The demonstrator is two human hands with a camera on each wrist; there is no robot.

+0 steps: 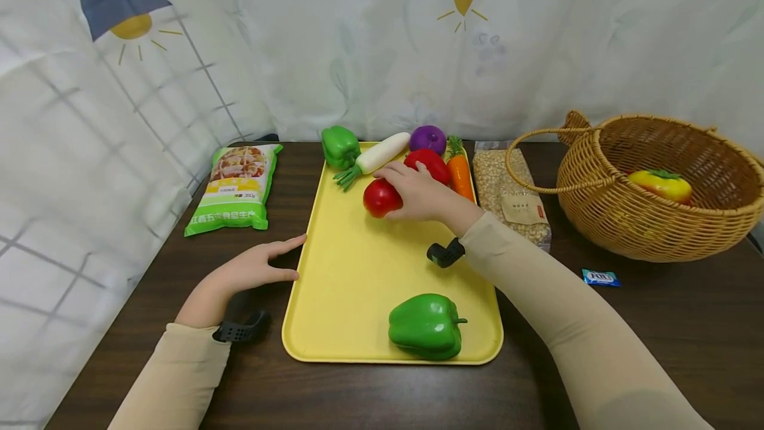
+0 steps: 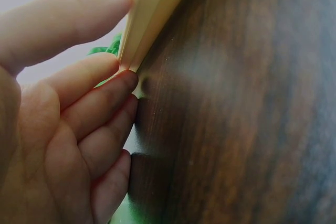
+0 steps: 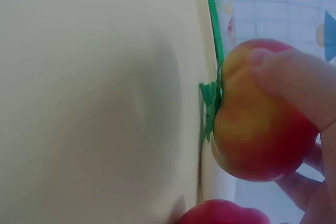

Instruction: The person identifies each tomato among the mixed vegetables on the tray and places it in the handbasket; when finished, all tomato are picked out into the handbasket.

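Note:
My right hand [image 1: 418, 192] grips a red-and-yellow apple [image 1: 382, 198] above the far half of the yellow tray [image 1: 340, 290]. In the right wrist view the thumb lies across the apple [image 3: 262, 119]. At the tray's left rim my left hand [image 1: 251, 267] touches the edge with extended fingers, and the left wrist view shows fingertips against the rim [image 2: 149, 19]. Along the tray's far end lie a green bell pepper [image 1: 340, 147], a white radish [image 1: 384, 153], a purple round vegetable [image 1: 428, 139], a red bell pepper [image 1: 438, 166], partly hidden, and a carrot [image 1: 459, 172].
Another green bell pepper [image 1: 426, 326] lies at the tray's near right. Left of the tray is a green food bag [image 1: 235, 184]; right of it, a bag of grains [image 1: 498, 174]. A wicker basket [image 1: 633, 234] holds a yellow-red fruit [image 1: 662, 184]. A small blue packet [image 1: 601, 278] lies nearby.

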